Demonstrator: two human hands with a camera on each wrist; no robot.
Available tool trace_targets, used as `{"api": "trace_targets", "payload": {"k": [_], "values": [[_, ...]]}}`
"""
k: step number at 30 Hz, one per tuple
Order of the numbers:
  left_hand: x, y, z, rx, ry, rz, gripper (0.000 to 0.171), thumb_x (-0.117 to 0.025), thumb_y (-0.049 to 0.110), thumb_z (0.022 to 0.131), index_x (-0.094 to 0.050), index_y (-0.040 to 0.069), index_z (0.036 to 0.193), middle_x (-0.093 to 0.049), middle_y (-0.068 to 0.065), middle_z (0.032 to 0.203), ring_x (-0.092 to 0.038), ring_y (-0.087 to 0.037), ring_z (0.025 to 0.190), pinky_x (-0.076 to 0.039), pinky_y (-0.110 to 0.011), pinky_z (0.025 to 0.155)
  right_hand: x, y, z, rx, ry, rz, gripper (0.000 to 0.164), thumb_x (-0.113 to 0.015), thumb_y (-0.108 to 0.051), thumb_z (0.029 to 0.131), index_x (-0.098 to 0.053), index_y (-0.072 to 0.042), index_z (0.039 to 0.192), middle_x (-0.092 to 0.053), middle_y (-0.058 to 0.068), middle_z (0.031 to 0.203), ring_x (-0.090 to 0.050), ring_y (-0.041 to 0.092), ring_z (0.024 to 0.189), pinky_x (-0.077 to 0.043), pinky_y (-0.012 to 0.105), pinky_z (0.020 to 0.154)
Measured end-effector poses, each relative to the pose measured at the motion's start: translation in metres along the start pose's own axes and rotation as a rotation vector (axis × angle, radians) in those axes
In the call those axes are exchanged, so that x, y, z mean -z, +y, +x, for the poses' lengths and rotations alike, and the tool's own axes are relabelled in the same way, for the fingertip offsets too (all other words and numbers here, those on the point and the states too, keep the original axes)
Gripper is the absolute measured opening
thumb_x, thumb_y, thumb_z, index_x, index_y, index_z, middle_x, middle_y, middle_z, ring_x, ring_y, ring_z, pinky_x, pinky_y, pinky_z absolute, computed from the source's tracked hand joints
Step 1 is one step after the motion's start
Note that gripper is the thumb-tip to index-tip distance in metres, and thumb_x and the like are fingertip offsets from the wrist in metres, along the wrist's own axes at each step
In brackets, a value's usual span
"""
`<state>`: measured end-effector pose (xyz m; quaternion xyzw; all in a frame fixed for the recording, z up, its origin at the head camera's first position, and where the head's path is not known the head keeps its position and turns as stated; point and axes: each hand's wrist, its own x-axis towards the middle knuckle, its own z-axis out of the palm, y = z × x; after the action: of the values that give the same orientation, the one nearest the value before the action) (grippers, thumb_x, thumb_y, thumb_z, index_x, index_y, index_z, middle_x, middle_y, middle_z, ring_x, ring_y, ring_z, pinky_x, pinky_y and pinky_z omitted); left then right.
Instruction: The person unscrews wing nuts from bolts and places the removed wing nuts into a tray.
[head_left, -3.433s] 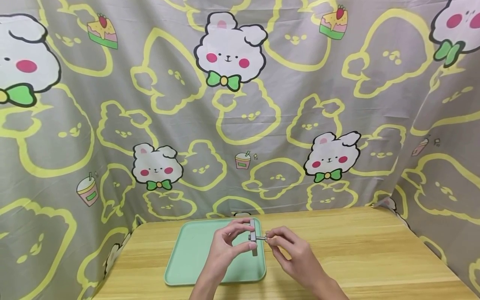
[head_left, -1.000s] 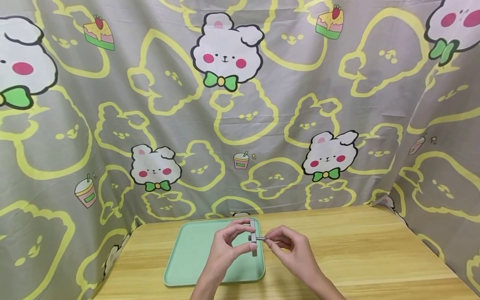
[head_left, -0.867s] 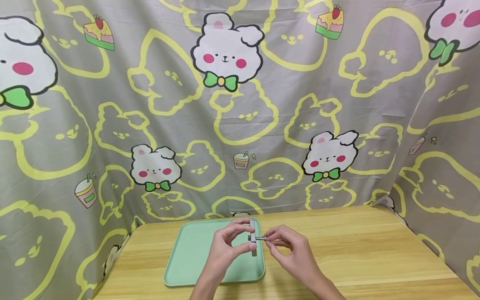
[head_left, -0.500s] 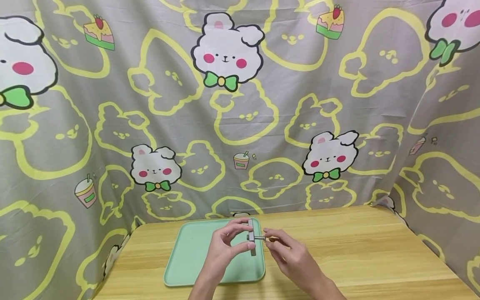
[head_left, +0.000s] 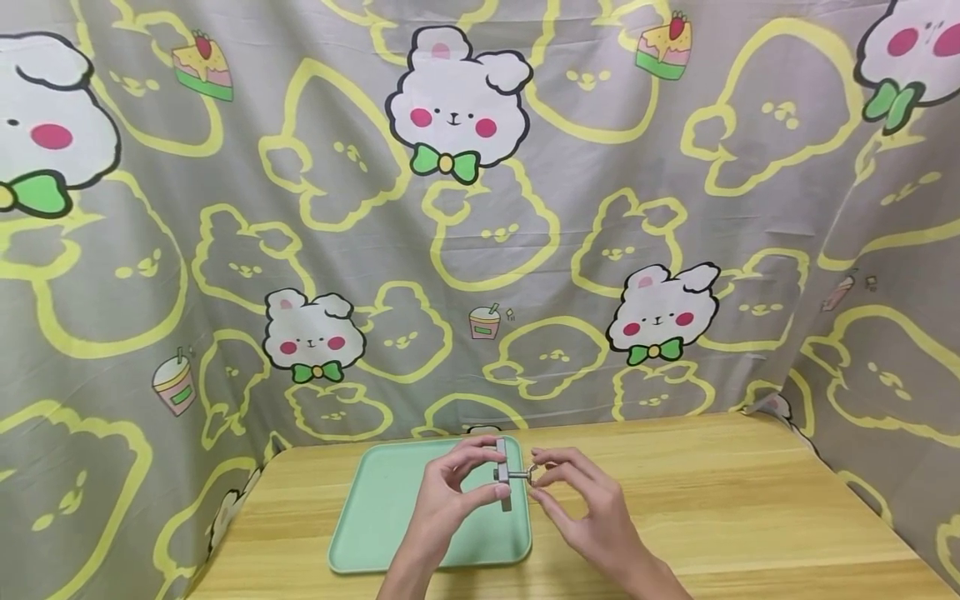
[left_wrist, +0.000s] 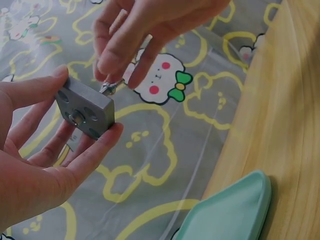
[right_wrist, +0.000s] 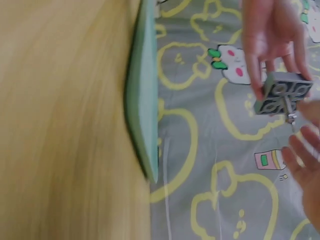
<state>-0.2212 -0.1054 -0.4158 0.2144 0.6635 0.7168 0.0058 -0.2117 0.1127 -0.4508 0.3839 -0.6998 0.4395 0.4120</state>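
My left hand [head_left: 442, 492] holds a grey square metal block [head_left: 504, 477] by its edges, thumb on one side and fingers on the other, raised over the right side of the tray. Round recesses mark the block's faces, and a rounded bolt head [left_wrist: 76, 118] sits at its centre in the left wrist view. From the other face a bolt shank [head_left: 519, 476] sticks out to the right, with a small shiny nut-like fitting [right_wrist: 291, 118] near its tip. My right hand [head_left: 596, 508] is at that tip, its thumb and fingers spread apart around the fitting.
A pale green tray [head_left: 352, 533] lies on the wooden table [head_left: 735, 500], left of centre beneath the left hand. Behind and at both sides of the table hangs a grey curtain [head_left: 465, 367] printed with cartoon rabbits.
The right hand's fingers have gone from pinching the bolt's tip to standing apart around it, after several changes of grip. The left hand and the block have hardly moved.
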Motion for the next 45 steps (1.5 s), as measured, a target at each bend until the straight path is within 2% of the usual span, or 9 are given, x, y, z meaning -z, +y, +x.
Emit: {"api": "trace_targets", "payload": {"k": [2, 5, 8, 10, 14, 21, 37, 41, 45], "values": [[-0.0007, 0.0001, 0.0003, -0.01, -0.001, 0.013, 0.033, -0.084, 0.002, 0.083, -0.073, -0.004, 0.113, -0.059, -0.011, 0.14, -0.055, -0.028, 0.133, -0.052, -0.035, 0.101, 0.0017, -0.0033, 0.0007, -0.179, 0.015, 0.093, 0.03, -0.081, 0.007, 0.083, -0.07, -0.008, 0.106, -0.069, 0.009, 0.114, -0.071, 0.026, 0.104, -0.06, 0.029, 0.088], [-0.0018, -0.0001, 0.0006, -0.021, -0.003, 0.026, 0.033, -0.085, 0.002, 0.082, -0.074, -0.002, 0.113, -0.06, -0.01, 0.139, -0.056, -0.028, 0.132, -0.051, -0.032, 0.103, 0.0038, -0.0075, 0.0026, -0.495, 0.012, 0.234, 0.032, -0.079, 0.002, 0.087, -0.069, -0.007, 0.116, -0.07, 0.009, 0.111, -0.072, 0.023, 0.1, -0.062, 0.033, 0.082], [-0.0024, -0.0015, 0.001, -0.028, -0.007, 0.038, 0.033, -0.085, 0.003, 0.082, -0.074, -0.002, 0.112, -0.059, -0.012, 0.139, -0.057, -0.027, 0.131, -0.047, -0.038, 0.107, 0.0057, -0.0075, 0.0045, -0.714, -0.017, 0.355, 0.035, -0.079, -0.004, 0.09, -0.067, -0.003, 0.123, -0.07, 0.015, 0.11, -0.074, 0.023, 0.097, -0.063, 0.037, 0.08], [-0.0028, -0.0026, 0.001, -0.033, -0.012, 0.044, 0.034, -0.085, 0.003, 0.082, -0.074, -0.003, 0.112, -0.059, -0.014, 0.139, -0.057, -0.027, 0.131, -0.043, -0.042, 0.11, 0.0071, -0.0073, 0.0055, -0.814, -0.05, 0.435, 0.036, -0.078, -0.006, 0.091, -0.066, 0.001, 0.125, -0.069, 0.02, 0.11, -0.074, 0.025, 0.095, -0.064, 0.038, 0.08], [-0.0038, -0.0038, 0.0007, -0.038, -0.017, 0.054, 0.032, -0.085, 0.001, 0.081, -0.074, -0.001, 0.111, -0.058, -0.017, 0.14, -0.058, -0.028, 0.129, -0.041, -0.045, 0.11, 0.0096, -0.0088, 0.007, -0.904, -0.109, 0.53, 0.037, -0.075, -0.005, 0.094, -0.063, 0.007, 0.126, -0.066, 0.024, 0.111, -0.074, 0.027, 0.094, -0.064, 0.04, 0.079], [-0.005, -0.0042, -0.0001, -0.023, -0.011, 0.064, 0.031, -0.086, 0.002, 0.081, -0.075, 0.002, 0.11, -0.059, -0.017, 0.139, -0.058, -0.029, 0.129, -0.046, -0.036, 0.106, 0.0094, -0.009, 0.0072, -0.921, -0.121, 0.552, 0.032, -0.073, -0.004, 0.095, -0.062, 0.011, 0.121, -0.067, 0.023, 0.108, -0.075, 0.026, 0.09, -0.064, 0.04, 0.078], [-0.0064, -0.0057, -0.0002, -0.019, -0.034, 0.06, 0.03, -0.085, 0.005, 0.082, -0.075, 0.001, 0.11, -0.058, -0.017, 0.14, -0.057, -0.033, 0.13, -0.046, -0.04, 0.107, 0.0092, -0.0095, 0.0067, -0.868, -0.119, 0.47, 0.016, -0.073, -0.007, 0.096, -0.067, 0.005, 0.104, -0.069, 0.021, 0.104, -0.075, 0.029, 0.088, -0.065, 0.039, 0.072], [-0.0053, -0.0051, 0.0001, -0.005, -0.034, 0.04, 0.031, -0.085, 0.004, 0.082, -0.075, 0.0, 0.111, -0.057, -0.017, 0.14, -0.056, -0.031, 0.131, -0.051, -0.033, 0.102, 0.0062, -0.0093, 0.0048, -0.77, -0.091, 0.38, 0.008, -0.076, -0.005, 0.092, -0.07, -0.001, 0.097, -0.07, 0.015, 0.102, -0.075, 0.021, 0.09, -0.065, 0.037, 0.072], [-0.004, -0.0048, 0.0004, 0.0, -0.032, 0.026, 0.032, -0.085, 0.004, 0.083, -0.074, -0.001, 0.112, -0.056, -0.019, 0.142, -0.056, -0.029, 0.132, -0.051, -0.033, 0.102, 0.003, -0.0087, 0.0006, -0.55, -0.065, 0.244, 0.015, -0.077, 0.002, 0.09, -0.072, -0.012, 0.094, -0.072, 0.005, 0.101, -0.074, 0.018, 0.091, -0.064, 0.033, 0.072]]}}
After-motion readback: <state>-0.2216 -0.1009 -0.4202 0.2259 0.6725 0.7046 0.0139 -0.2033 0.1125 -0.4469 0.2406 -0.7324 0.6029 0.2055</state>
